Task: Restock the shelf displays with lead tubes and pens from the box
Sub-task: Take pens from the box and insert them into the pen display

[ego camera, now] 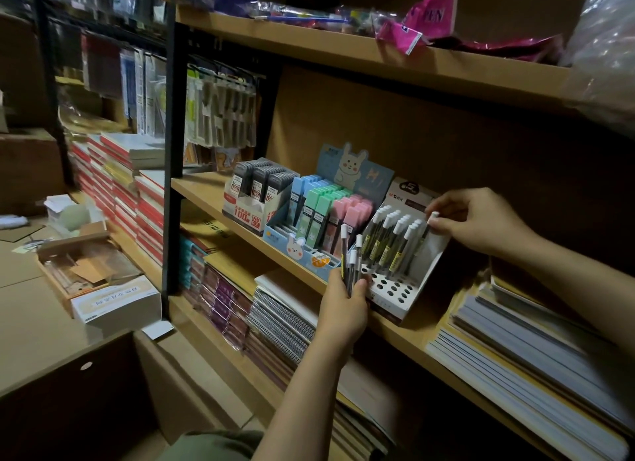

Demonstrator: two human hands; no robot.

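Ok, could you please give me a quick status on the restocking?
Left hand grips spare lead tubes. Right hand pinches one tube at the white display. Front holes open, nothing blocking.

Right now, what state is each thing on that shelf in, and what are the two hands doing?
White display box: back rows filled with tubes, front holes empty.
Left hand: grips a bundle of lead tubes.
Right hand: pinches the cap of one tube at the box's back row.
Rabbit display: full of blue, green and pink cases.
Grey lead display: full.
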